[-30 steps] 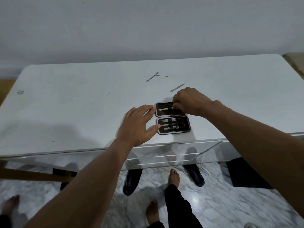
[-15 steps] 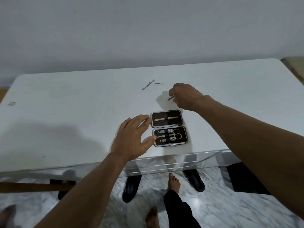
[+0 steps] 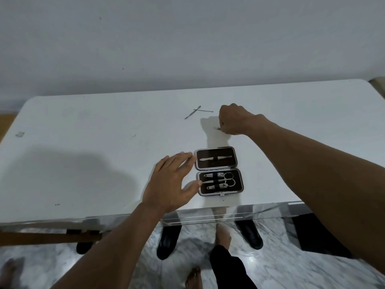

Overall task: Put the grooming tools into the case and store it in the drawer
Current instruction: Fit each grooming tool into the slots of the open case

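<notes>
A white table (image 3: 83, 163) stands against a plain pale wall (image 3: 187, 38), and its top takes up most of what I see. A small scrap (image 3: 19, 134) lies near its far left corner, with a few dark specks scattered across the surface. Below the front edge runs a clear panel (image 3: 208, 217). Through and under it I see grey marbled floor (image 3: 281, 268), a pair of black shoes (image 3: 249, 234) and my bare foot (image 3: 223, 236).

The case (image 3: 237, 182) lies open and flat near the front edge, in the middle. Its two dark-lined halves sit one behind the other. The far half holds tweezers (image 3: 215, 158) under a strap. The near half holds clippers (image 3: 216, 175) and scissors (image 3: 228, 180), strapped side by side.

Farther back, two crossed tools (image 3: 192, 114) lie loose on the table, well apart from the case.

My left hand (image 3: 170, 184) is flat and open, palm down, just left of the case. Its straight fingers (image 3: 185, 158) reach the left edge of the far half, and my thumb (image 3: 193, 185) touches the left edge of the near half. It holds nothing.

My right hand (image 3: 235, 119) is beyond the case, just right of the crossed tools, knuckles up. Its fingers are curled tight and down onto the table, pinching a thin metal tool (image 3: 216, 128). Only the tip of it shows, poking out left of my fingers and lying low against the surface. What kind of tool it is, I cannot tell.
</notes>
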